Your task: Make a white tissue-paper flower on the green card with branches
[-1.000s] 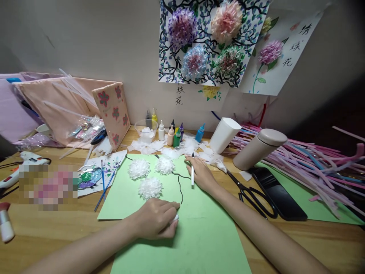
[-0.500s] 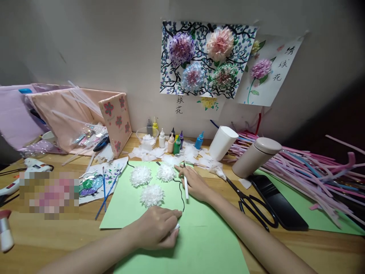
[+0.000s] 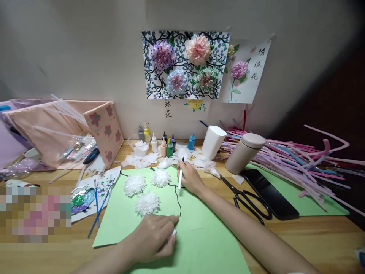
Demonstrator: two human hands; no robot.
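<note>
My right hand (image 3: 190, 177) grips a white pen (image 3: 180, 177) with its black tip pointing up, resting at the far edge of the green paper sheet (image 3: 199, 236). A black drawn stem line (image 3: 177, 198) curves down the sheet beside it. Three white tissue pompom flowers (image 3: 147, 202) sit on the sheet to the left. My left hand (image 3: 155, 236) lies curled on the sheet near me, fingers pinched on a small white piece (image 3: 173, 232).
Small paint bottles (image 3: 167, 146) and white tissue squares line the wall. A white cup (image 3: 213, 141), a beige tumbler (image 3: 244, 152), black scissors (image 3: 247, 198) and a dark phone (image 3: 269, 193) lie right; pipe cleaners (image 3: 288, 156) pile beyond. A paint palette with brushes (image 3: 95, 194) lies left.
My right hand with the pen has slid left along the sheet's far edge toward the upper pompom. The camera shifted right and tilted. My left hand stayed put.
</note>
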